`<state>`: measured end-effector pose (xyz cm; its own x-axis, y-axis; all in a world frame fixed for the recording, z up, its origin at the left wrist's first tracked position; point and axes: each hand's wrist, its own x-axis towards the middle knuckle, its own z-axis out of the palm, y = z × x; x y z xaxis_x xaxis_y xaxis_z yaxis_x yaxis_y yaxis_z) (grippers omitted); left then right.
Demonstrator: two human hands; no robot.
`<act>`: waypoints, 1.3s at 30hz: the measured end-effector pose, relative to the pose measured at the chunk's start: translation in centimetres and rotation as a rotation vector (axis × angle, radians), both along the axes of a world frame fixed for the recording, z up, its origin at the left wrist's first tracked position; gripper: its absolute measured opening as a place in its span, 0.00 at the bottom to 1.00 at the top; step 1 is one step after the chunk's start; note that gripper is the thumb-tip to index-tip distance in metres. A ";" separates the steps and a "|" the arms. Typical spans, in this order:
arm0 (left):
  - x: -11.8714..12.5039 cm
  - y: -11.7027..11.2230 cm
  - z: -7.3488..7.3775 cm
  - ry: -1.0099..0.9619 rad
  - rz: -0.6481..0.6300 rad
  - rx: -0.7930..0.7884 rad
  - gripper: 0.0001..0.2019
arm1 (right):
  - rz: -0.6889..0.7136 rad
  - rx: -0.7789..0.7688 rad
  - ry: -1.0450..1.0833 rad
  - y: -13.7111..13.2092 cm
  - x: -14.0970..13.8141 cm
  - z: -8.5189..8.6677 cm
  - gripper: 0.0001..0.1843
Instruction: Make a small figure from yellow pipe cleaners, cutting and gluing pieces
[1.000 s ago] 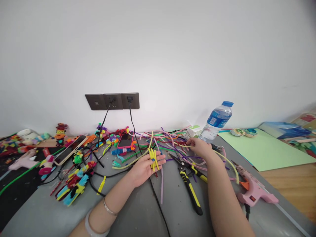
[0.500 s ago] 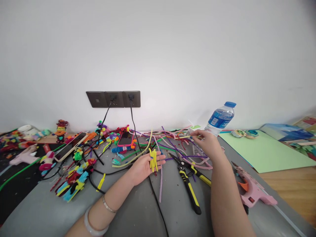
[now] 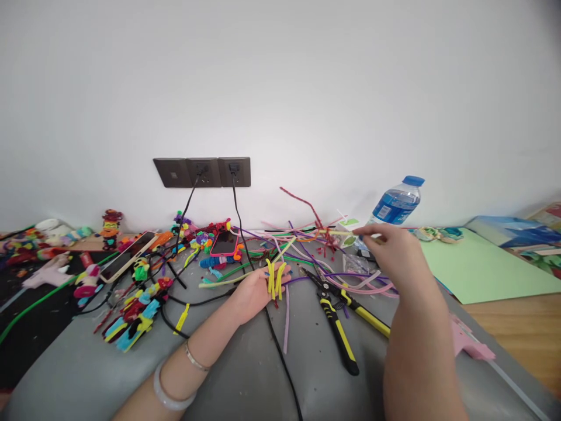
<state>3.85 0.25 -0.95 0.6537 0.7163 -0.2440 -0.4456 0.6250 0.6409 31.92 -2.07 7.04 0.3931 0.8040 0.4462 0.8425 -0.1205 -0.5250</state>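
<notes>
My left hand [image 3: 256, 292] lies palm up above the grey table, its fingers stretched out and the thumb resting over several short yellow pipe cleaner pieces [image 3: 272, 280]. Farther right, my right hand [image 3: 390, 248] pinches the end of a pale yellow pipe cleaner [image 3: 339, 233]. A dark red pipe cleaner [image 3: 302, 200] rises against the wall near its far end and seems tangled with it. Loose purple, pink and green pipe cleaners [image 3: 302, 254] are heaped between and behind both hands. Black-and-yellow pliers [image 3: 335, 327] lie on the table between my arms.
A tilted water bottle [image 3: 397, 203] stands behind my right hand. Pale green sheets [image 3: 491, 269] and a pink glue gun [image 3: 471, 342] are on the right. To the left lie phones [image 3: 129, 255], colourful pipe cleaner figures [image 3: 135, 318] and black cables [image 3: 280, 351] running from wall sockets [image 3: 201, 172].
My right hand has moved right, drawing the pale yellow pipe cleaner along. The dark red one has lifted out of the heap. The yellow pieces in my left hand have spread slightly apart.
</notes>
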 end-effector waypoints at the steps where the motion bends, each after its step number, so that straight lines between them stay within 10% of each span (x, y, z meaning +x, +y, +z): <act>1: 0.0 0.0 -0.1 0.002 0.001 -0.007 0.17 | 0.005 -0.055 0.008 0.2 0.2 -0.4 0.13; 10: -0.1 0.0 0.1 -0.012 -0.017 0.025 0.21 | 0.223 -0.430 0.129 1.8 0.2 -3.1 0.11; 17: -0.1 -0.2 0.3 0.072 -0.032 0.111 0.17 | -0.089 0.145 0.142 2.4 -0.7 -2.6 0.15; 26: -0.2 0.1 0.6 0.152 0.047 0.209 0.17 | 0.462 -0.085 0.274 2.9 -1.7 -3.7 0.14; 39: -0.8 0.1 0.6 0.450 0.364 0.791 0.13 | 0.645 -0.002 0.454 3.7 -5.9 -5.0 0.13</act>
<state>3.02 0.39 -0.32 0.3237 0.9200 0.2210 -0.1374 -0.1854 0.9730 26.03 1.62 2.02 -0.0079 0.9359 0.3521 0.4501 0.3177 -0.8345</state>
